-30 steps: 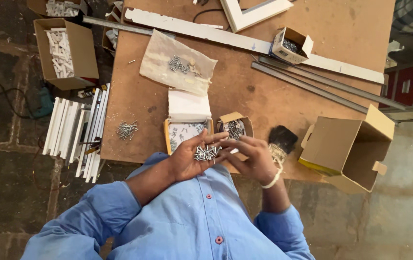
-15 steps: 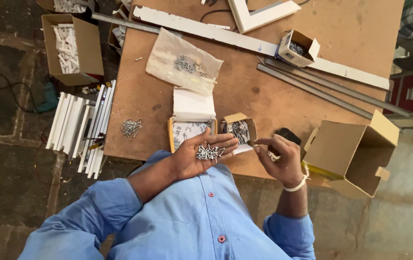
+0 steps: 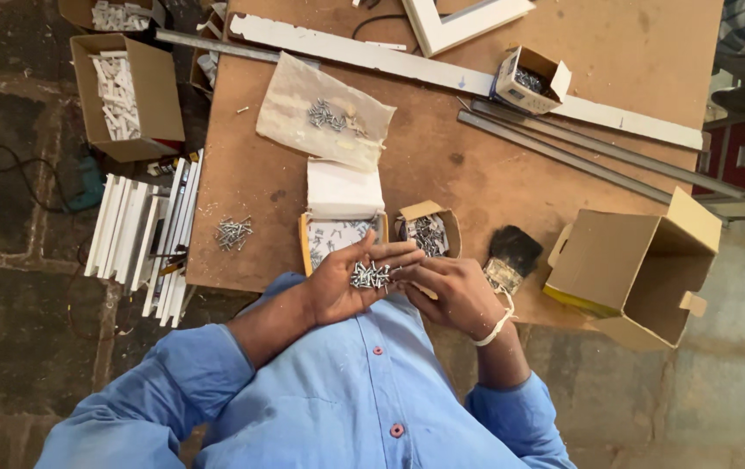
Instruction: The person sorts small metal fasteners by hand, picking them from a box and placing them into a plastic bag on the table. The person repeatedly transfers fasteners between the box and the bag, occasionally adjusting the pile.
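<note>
A heap of shiny silver metal screws is glinting in the cupped left hand. At one o'clock from it, a small tan cardboard box of grey screws is showing a dark inside. At twelve o'clock, a yellow-rimmed open box with a white lid is lying on the reddish-brown fibreboard tabletop. The right hand is wearing a white wristband. A plain light-blue shirt with red buttons is filling six o'clock.

a small heap of short silver screws lies in the open palm of the left hand, which is turned upward just over the near edge of the tabletop. the right hand touches the heap with its fingertips.
</note>
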The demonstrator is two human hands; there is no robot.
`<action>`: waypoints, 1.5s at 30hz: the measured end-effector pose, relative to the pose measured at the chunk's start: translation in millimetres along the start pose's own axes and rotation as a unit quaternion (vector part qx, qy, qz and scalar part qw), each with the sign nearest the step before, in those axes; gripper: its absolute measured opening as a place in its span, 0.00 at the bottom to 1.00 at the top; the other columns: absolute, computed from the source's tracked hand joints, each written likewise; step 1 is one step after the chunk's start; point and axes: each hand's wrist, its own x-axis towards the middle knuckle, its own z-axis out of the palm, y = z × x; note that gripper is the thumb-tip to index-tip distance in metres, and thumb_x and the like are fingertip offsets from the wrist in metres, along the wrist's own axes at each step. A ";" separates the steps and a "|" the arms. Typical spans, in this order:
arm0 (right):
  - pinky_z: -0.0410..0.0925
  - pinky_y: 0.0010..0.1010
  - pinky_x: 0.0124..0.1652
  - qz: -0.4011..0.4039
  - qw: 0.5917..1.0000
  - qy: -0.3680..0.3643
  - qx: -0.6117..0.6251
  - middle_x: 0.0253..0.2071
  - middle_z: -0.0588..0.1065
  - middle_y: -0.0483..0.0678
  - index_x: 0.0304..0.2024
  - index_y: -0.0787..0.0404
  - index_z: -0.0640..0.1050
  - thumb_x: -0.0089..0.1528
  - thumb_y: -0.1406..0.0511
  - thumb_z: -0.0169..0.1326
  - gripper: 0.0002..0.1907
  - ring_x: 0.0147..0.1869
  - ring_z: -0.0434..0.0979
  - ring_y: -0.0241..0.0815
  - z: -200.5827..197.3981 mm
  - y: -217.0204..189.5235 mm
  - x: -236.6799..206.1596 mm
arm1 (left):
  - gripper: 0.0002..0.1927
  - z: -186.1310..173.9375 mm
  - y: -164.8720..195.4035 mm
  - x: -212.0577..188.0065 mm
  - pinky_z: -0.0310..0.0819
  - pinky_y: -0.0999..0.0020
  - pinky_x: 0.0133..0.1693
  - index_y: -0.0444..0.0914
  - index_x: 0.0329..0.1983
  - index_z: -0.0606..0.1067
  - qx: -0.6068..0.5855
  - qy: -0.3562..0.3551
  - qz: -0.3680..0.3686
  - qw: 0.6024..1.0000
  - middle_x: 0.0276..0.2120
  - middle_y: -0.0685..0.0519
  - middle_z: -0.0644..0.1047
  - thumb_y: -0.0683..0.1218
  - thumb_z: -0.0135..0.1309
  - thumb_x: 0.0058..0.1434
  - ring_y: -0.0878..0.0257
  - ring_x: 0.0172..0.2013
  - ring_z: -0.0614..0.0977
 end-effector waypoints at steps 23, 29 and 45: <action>0.71 0.35 0.30 0.010 0.997 0.056 0.055 0.29 0.77 0.47 0.40 0.57 0.81 0.60 0.66 0.65 0.07 0.30 0.79 0.46 14.2 17.4 -7.5 | 0.37 -7.0 -3.5 0.9 0.64 0.55 0.69 0.26 0.74 0.61 -0.042 -0.051 -0.032 0.997 0.64 0.40 0.71 0.62 0.37 0.79 0.53 0.64 0.72; 0.65 0.32 0.27 0.101 0.983 0.106 0.114 0.26 0.73 0.47 0.38 0.62 0.78 0.62 0.70 0.59 0.03 0.26 0.72 0.41 29.7 49.0 -26.3 | 0.37 -0.6 -2.2 0.7 0.62 0.54 0.70 0.26 0.71 0.61 -0.038 -0.017 -0.013 0.999 0.65 0.38 0.69 0.62 0.38 0.75 0.50 0.67 0.70; 0.74 0.33 0.35 0.044 0.996 0.037 0.070 0.34 0.82 0.50 0.40 0.62 0.82 0.61 0.70 0.62 0.05 0.36 0.81 0.39 26.5 16.2 -4.9 | 0.34 -5.7 -6.0 3.0 0.70 0.54 0.64 0.28 0.72 0.62 -0.040 -0.047 -0.012 0.998 0.58 0.43 0.75 0.61 0.37 0.79 0.54 0.57 0.77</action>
